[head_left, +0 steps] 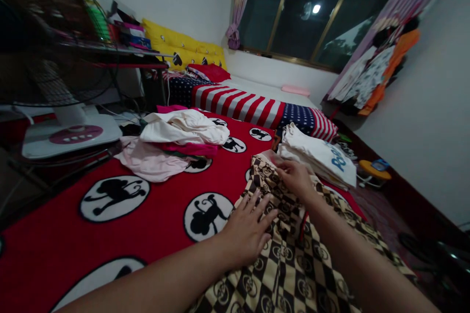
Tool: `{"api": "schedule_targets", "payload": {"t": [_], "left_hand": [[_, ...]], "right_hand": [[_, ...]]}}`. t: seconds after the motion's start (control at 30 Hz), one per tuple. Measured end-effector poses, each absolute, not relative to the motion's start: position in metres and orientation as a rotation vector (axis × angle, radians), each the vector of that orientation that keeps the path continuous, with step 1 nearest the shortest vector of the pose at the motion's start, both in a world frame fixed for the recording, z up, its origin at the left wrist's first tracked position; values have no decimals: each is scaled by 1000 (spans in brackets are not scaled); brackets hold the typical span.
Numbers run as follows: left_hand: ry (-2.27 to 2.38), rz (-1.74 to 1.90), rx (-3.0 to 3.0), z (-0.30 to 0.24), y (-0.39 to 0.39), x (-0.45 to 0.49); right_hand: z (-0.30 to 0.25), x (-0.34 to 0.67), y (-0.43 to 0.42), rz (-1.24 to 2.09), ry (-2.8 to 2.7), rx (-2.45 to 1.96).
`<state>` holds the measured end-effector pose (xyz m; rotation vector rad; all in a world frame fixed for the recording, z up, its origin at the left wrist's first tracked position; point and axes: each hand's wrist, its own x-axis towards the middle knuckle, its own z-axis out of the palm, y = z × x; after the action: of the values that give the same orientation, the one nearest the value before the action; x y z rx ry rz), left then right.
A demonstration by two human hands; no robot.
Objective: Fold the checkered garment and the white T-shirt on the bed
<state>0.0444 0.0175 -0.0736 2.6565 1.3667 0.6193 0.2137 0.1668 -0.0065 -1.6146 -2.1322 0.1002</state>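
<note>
A checkered cream-and-black garment (293,264) lies spread on the red blanket (154,225) with monkey circles. My left hand (249,227) rests flat on the garment's left edge, fingers stretched out and apart. Farther up, my right hand (295,176) presses on the garment's top part, fingers curled over the cloth near its upper edge.
A loose pile of white and pink clothes (179,139) lies to the left. A folded white stack (319,154) sits just beyond the garment. A stars-and-stripes blanket (257,105) covers the far bed. A fan (69,129) stands at left. Clothes (378,73) hang by the window.
</note>
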Motion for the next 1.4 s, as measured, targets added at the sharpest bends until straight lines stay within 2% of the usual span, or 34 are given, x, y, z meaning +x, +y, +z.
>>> {"api": "schedule_targets", "payload": {"t": [0.2,0.5,0.67,0.83,0.97,1.13,1.23,1.33,1.4], "left_hand": [[1407,676,2651,-75,15,46],[1464,725,2579,-74,10,52],[1477,703,2546,-75,11,53],[1473,666,2546,-75,13,52],[1489,605,2569,-75,15,50],[1518,544,2623,-72,14,49],[1523,520,2658,-69,14,49],[1545,502,2669,-70,15,49],[1560,499,2661,-71,16,50]], "right_hand": [[-21,163,206,134,-2187,-1587],[-23,146,249,77,-2130,-1530],[-41,141,257,59,-2077,-1503],[-59,141,259,121,-2068,-1510],[-43,142,259,304,-2121,-1480],[-10,169,213,456,-2166,-1312],[-7,200,151,307,-2186,-1150],[-17,231,89,103,-2190,-1166],[-26,248,57,92,-2319,-1158]]}}
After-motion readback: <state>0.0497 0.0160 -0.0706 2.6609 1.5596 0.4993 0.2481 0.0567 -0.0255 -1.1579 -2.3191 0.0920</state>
